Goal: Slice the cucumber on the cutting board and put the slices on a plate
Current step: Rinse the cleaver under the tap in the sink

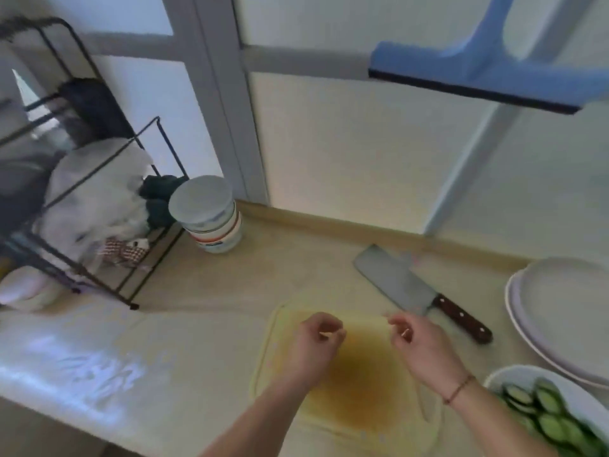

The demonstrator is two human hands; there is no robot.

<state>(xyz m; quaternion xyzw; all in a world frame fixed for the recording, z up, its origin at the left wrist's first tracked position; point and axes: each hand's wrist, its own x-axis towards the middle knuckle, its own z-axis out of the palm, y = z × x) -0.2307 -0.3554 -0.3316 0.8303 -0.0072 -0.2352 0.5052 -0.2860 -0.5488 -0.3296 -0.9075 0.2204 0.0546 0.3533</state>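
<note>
A pale cutting board with a brownish stain lies in front of me, with no cucumber on it. Both hands hover over its far half. My left hand has its fingers loosely curled and holds nothing that I can see. My right hand is also loosely curled and empty, with a thin bracelet at the wrist. Several cucumber slices lie on a white plate at the bottom right. A cleaver with a brown handle rests on the counter just beyond the board.
A stack of white plates stands at the right edge. A black wire rack holding white bags fills the left, with a lidded tub beside it. A blue squeegee hangs overhead against the window.
</note>
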